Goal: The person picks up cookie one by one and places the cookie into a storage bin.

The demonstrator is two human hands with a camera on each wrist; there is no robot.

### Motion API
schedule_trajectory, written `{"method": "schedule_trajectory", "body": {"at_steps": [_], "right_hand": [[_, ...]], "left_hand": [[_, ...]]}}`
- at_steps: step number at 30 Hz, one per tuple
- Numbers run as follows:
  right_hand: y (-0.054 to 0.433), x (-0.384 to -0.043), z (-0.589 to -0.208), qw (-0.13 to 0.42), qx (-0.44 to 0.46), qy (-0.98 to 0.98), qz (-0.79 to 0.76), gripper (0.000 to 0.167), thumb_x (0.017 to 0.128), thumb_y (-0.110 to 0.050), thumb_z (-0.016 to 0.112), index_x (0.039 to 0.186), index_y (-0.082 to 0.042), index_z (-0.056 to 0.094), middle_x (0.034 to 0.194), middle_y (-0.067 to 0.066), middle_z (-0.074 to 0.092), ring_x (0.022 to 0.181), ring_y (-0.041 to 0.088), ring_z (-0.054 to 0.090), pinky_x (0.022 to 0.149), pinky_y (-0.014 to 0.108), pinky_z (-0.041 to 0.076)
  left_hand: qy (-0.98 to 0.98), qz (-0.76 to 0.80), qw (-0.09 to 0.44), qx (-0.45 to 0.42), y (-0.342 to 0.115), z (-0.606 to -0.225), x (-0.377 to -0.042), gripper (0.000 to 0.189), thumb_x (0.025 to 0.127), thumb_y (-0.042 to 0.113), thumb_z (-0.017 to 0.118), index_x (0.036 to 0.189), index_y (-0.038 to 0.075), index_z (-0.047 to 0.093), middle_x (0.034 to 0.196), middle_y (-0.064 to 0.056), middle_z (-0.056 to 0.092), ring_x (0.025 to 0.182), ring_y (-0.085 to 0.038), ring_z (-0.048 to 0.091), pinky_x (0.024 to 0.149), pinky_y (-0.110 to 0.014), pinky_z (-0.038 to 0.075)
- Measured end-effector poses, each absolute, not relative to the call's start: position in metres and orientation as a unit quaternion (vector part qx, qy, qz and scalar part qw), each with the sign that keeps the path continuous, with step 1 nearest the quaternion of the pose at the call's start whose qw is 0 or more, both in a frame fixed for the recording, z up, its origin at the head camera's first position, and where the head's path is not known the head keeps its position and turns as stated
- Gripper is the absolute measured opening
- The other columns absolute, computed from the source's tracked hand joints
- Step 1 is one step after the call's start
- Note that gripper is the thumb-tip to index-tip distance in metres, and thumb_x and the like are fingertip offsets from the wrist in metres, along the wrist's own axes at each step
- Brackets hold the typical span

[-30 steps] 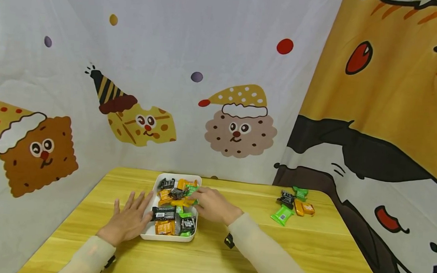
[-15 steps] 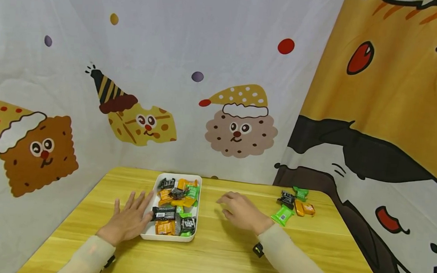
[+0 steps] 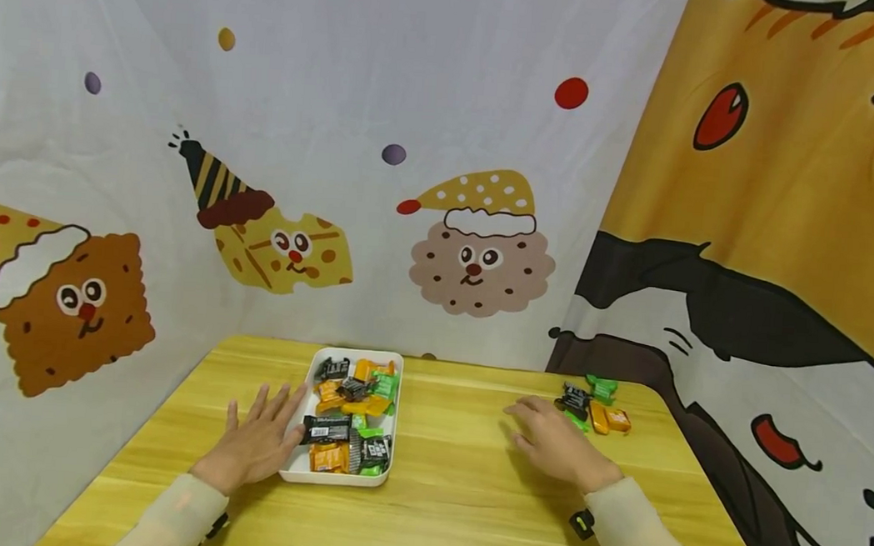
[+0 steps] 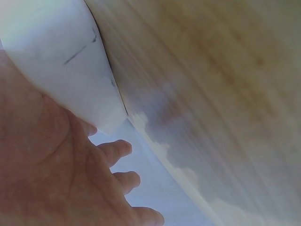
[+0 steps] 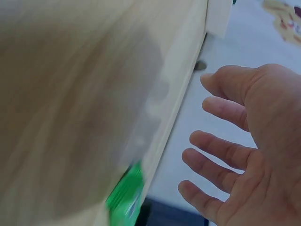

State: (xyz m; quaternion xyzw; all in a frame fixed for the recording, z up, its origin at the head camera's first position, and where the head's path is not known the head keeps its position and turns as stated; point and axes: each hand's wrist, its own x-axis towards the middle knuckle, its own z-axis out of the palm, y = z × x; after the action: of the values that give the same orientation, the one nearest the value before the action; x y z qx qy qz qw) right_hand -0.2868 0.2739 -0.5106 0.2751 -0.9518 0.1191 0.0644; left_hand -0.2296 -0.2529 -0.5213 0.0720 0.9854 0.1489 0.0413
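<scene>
Backdrop cloth (image 3: 306, 73), white, hangs behind the scene, bearing at far left a square biscuit figure (image 3: 74, 309) and, further along, a cheese figure (image 3: 284, 251). Below these, the person's left hand (image 3: 254, 441), emerging from a pale left sleeve (image 3: 178, 512), lies against the left wall of a white rectangular tray (image 3: 334, 479); its fingers are extended and spread, and it grips nothing. The tray stands on the wood-grained table (image 3: 453, 508) and contains wrapped packets in two clusters: in the far one, black and orange wrappers with a green packet (image 3: 383, 384) at the right; in the near one, a black packet (image 3: 328, 429) above an orange packet (image 3: 330, 458). To the right, well apart from the tray and below a round biscuit figure (image 3: 481, 267), is the right hand (image 3: 553, 439), its fingers relaxed, slightly bent and holding nothing. Just beyond it lies a loose group on the table: a dark packet (image 3: 574, 401), a light-green packet (image 3: 578, 422) largely hidden by the hand, a deeper-green packet (image 3: 603, 389) and orange wrappers (image 3: 599, 416). At far right, an orange cloth (image 3: 787, 202) carries large animal prints.
</scene>
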Motion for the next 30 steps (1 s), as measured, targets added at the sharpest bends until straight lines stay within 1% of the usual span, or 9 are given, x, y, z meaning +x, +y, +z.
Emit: {"method": "schedule_trajectory", "body": {"at_steps": [7, 13, 17, 23, 30], "right_hand": [[0.322, -0.280, -0.515, 0.057, 0.229, -0.963, 0.131, 0.048, 0.109, -0.021, 0.086, 0.153, -0.006, 0.074, 0.156, 0.024, 0.070, 0.141, 0.049, 0.071, 0.112, 0.068, 0.064], [0.349, -0.277, -0.521, 0.059, 0.203, -0.969, 0.131, 0.055, 0.105, -0.024, 0.090, 0.154, -0.005, 0.074, 0.152, 0.024, 0.071, 0.139, 0.049, 0.072, 0.109, 0.067, 0.065], [0.357, -0.278, -0.523, 0.060, 0.193, -0.971, 0.126, 0.058, 0.103, -0.028, 0.092, 0.152, -0.004, 0.074, 0.151, 0.025, 0.071, 0.139, 0.050, 0.071, 0.110, 0.070, 0.064], [0.359, -0.279, -0.524, 0.036, 0.179, -0.973, 0.139, 0.065, 0.103, -0.038, 0.092, 0.156, -0.006, 0.072, 0.149, 0.025, 0.069, 0.135, 0.051, 0.071, 0.104, 0.071, 0.065], [0.357, -0.283, -0.526, 0.014, 0.159, -0.976, 0.145, 0.070, 0.103, -0.042, 0.092, 0.159, -0.005, 0.070, 0.153, 0.032, 0.065, 0.135, 0.055, 0.071, 0.100, 0.070, 0.067]], "left_hand": [[0.987, 0.141, 0.040, 0.072, -0.254, -0.525, -0.230, 0.076, 0.126, 0.052, 0.040, 0.189, 0.014, 0.018, 0.193, -0.028, 0.018, 0.178, -0.063, 0.009, 0.133, -0.096, 0.000], [0.986, 0.146, 0.037, 0.073, -0.254, -0.522, -0.231, 0.077, 0.125, 0.052, 0.042, 0.188, 0.014, 0.020, 0.193, -0.028, 0.020, 0.178, -0.064, 0.009, 0.132, -0.096, -0.001], [0.986, 0.146, 0.043, 0.073, -0.253, -0.520, -0.230, 0.077, 0.126, 0.052, 0.042, 0.188, 0.014, 0.020, 0.193, -0.028, 0.019, 0.178, -0.063, 0.009, 0.133, -0.097, 0.000], [0.986, 0.147, 0.039, 0.072, -0.253, -0.520, -0.230, 0.077, 0.126, 0.052, 0.042, 0.189, 0.015, 0.019, 0.193, -0.028, 0.020, 0.178, -0.063, 0.010, 0.132, -0.097, 0.001], [0.985, 0.150, 0.041, 0.071, -0.253, -0.521, -0.231, 0.077, 0.126, 0.052, 0.041, 0.189, 0.016, 0.017, 0.193, -0.027, 0.019, 0.178, -0.063, 0.011, 0.132, -0.097, 0.001]]}}
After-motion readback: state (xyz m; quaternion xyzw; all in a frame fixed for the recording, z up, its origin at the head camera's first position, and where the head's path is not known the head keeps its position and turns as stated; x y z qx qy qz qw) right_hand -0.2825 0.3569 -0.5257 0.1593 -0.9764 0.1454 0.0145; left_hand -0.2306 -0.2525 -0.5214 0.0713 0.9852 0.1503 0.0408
